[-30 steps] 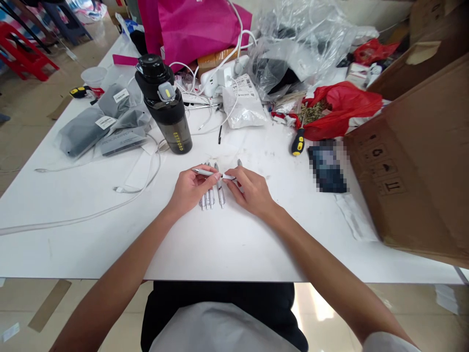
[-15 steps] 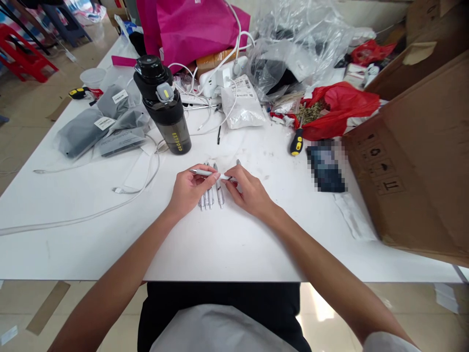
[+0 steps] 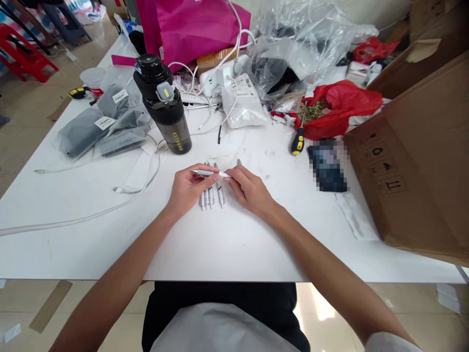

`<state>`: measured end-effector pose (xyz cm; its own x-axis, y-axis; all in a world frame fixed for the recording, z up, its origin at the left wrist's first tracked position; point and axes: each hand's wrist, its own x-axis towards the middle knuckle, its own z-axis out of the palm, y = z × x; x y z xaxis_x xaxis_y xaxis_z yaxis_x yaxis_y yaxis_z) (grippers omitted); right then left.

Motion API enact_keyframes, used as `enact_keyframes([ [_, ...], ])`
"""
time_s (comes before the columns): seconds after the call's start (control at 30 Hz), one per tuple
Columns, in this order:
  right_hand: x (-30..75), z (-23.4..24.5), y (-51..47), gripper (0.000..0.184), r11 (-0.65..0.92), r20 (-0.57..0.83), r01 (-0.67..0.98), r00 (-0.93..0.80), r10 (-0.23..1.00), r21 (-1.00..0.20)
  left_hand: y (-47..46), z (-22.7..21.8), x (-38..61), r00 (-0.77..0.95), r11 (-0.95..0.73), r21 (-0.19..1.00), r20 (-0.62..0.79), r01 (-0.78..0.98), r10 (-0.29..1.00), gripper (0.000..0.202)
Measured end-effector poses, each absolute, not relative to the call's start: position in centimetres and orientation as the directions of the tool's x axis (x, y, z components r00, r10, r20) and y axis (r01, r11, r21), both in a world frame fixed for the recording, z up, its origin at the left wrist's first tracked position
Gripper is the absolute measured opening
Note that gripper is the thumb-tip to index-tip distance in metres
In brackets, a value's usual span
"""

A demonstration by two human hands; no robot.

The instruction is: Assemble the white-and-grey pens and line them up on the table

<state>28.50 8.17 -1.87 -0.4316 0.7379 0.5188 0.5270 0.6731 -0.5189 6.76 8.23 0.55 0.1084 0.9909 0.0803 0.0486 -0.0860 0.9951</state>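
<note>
Left hand (image 3: 188,189) grips a white pen (image 3: 209,173) crosswise, right hand (image 3: 251,187) pinching its tip, just above a row of pens (image 3: 210,196) on the white counter (image 3: 220,244). Yellow lettering (image 3: 177,142) on a black bottle (image 3: 161,102) beyond is unreadable.

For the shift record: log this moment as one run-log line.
left hand: holds white pen | right hand: fingertips pinch pen's end | white table: row of pens lying beneath hands

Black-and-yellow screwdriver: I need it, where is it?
In the head view, the black-and-yellow screwdriver lies on the white table, right of the right hand, below the red plastic bag.
</note>
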Motion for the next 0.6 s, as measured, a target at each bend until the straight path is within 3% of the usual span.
enact_keyframes([
  [0.33, 28.49, -2.43, 7.86, 0.015, 0.628, 0.49, 0.534, -0.395, 0.777, -0.566, 8.21, 0.69, 6.7, 0.159, -0.076, 0.996, 0.066, 0.054, 0.985, 0.03],
  [0.6, 28.62, -1.62, 8.17, 0.024, 0.686, 0.479, 0.549, -0.492, 0.727, -0.478, 8.29, 0.66, 6.66, 0.172, -0.104, 0.993, 0.092, 0.062, 0.981, 0.029],
])
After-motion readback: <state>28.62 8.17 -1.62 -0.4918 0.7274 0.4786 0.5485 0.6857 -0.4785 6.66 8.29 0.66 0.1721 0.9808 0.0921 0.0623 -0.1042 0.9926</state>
